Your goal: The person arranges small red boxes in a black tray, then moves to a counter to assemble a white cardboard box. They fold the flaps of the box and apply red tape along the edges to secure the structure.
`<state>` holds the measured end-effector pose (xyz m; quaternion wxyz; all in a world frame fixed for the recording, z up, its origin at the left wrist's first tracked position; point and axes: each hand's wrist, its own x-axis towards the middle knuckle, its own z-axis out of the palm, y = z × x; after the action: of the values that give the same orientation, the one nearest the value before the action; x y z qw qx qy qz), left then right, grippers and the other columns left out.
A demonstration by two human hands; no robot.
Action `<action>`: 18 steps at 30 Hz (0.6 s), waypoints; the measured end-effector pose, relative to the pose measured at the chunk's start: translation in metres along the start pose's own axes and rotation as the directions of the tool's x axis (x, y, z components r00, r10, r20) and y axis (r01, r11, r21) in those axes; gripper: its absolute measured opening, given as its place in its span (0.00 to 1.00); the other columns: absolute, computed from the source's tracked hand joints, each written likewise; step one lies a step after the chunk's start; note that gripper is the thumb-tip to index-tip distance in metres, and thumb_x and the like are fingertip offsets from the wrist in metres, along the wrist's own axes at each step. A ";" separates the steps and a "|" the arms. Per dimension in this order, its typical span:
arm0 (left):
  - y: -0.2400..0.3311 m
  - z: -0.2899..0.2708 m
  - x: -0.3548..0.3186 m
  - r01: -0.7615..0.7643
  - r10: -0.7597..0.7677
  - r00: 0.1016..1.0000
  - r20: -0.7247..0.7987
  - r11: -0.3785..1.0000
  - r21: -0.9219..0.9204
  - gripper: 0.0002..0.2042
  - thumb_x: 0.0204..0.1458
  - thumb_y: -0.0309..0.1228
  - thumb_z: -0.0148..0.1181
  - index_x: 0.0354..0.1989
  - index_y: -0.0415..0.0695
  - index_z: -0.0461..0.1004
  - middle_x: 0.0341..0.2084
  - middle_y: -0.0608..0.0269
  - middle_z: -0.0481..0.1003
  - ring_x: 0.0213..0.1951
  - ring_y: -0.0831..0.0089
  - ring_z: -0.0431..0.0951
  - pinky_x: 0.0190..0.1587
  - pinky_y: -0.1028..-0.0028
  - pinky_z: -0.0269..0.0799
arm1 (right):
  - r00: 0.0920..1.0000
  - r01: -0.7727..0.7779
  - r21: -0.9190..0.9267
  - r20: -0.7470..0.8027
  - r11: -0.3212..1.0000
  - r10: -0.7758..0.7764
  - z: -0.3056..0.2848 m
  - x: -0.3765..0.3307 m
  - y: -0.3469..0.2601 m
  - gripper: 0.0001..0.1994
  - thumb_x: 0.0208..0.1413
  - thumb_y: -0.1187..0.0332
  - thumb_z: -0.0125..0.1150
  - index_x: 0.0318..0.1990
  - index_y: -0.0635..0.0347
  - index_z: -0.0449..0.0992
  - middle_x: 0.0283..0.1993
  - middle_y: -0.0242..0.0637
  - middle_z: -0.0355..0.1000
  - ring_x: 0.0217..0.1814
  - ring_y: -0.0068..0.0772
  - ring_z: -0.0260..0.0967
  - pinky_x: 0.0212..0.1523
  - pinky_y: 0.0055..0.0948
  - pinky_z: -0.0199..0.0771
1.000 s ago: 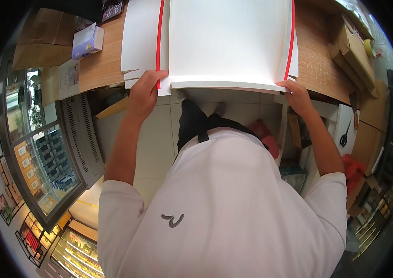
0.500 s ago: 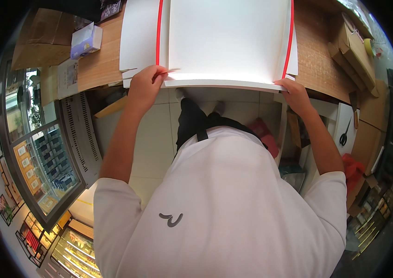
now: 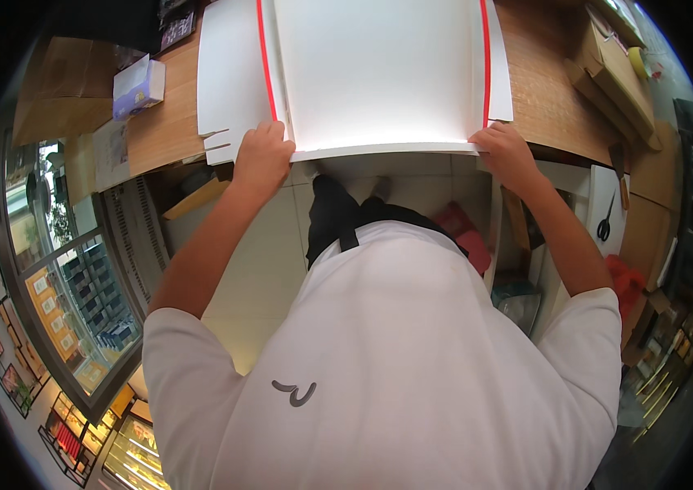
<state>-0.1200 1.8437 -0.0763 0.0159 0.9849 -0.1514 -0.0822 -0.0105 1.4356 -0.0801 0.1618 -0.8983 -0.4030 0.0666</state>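
Note:
A large white cardboard piece (image 3: 379, 73), partly folded like a box blank, lies on the wooden table and reaches its near edge. Red strips run along both of its raised sides, and a flap stands along the near side. At the near left corner, my left hand (image 3: 263, 159) is closed on the cardboard beside the end of the left red strip. My right hand (image 3: 503, 151) pinches the near right corner, below the right strip. Slotted tabs (image 3: 217, 139) stick out flat left of my left hand. My fingertips are partly hidden behind the folded edge.
On the table's left stand a purple and white tissue box (image 3: 139, 86) and a brown carton (image 3: 64, 90). Flat brown boxes (image 3: 612, 77) are stacked at the right. Black scissors (image 3: 605, 227) hang below the table's right end. The wooden tabletop (image 3: 551, 90) shows on both sides.
The cardboard has shifted a little to the left in view. My left hand has closed further round its corner, fingers now over the edge; my right hand keeps its hold at the other corner.

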 end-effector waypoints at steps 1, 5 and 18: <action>0.000 0.002 0.002 -0.073 0.074 0.996 -0.057 0.997 0.020 0.07 0.37 0.18 0.58 0.26 0.42 0.77 0.30 0.60 0.71 0.39 0.61 0.70 0.41 0.66 0.68 | 0.999 0.029 -0.066 0.031 0.997 -0.026 -0.002 0.002 -0.002 0.04 0.45 0.78 0.55 0.30 0.59 0.73 0.31 0.37 0.74 0.43 0.41 0.71 0.46 0.34 0.70; -0.009 0.006 0.009 -0.280 0.281 0.954 -0.099 0.960 0.028 0.05 0.38 0.19 0.59 0.23 0.43 0.76 0.28 0.61 0.71 0.38 0.61 0.70 0.42 0.65 0.67 | 0.990 0.143 -0.151 0.023 0.978 -0.141 -0.004 0.005 0.002 0.03 0.44 0.77 0.57 0.27 0.58 0.73 0.31 0.35 0.74 0.48 0.36 0.69 0.56 0.35 0.64; -0.032 -0.008 0.042 0.011 0.122 0.946 0.301 0.914 -0.405 0.03 0.56 0.23 0.54 0.37 0.41 0.69 0.26 0.48 0.73 0.34 0.50 0.73 0.44 0.61 0.67 | 0.884 -0.169 0.020 0.445 0.985 0.142 -0.024 0.039 0.000 0.13 0.55 0.76 0.55 0.48 0.59 0.73 0.41 0.42 0.74 0.51 0.46 0.67 0.59 0.39 0.62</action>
<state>-0.0698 1.8621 -0.0769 0.1954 0.9293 -0.1601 -0.2693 0.0216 1.4591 -0.0567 0.0865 -0.8840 -0.3538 0.2930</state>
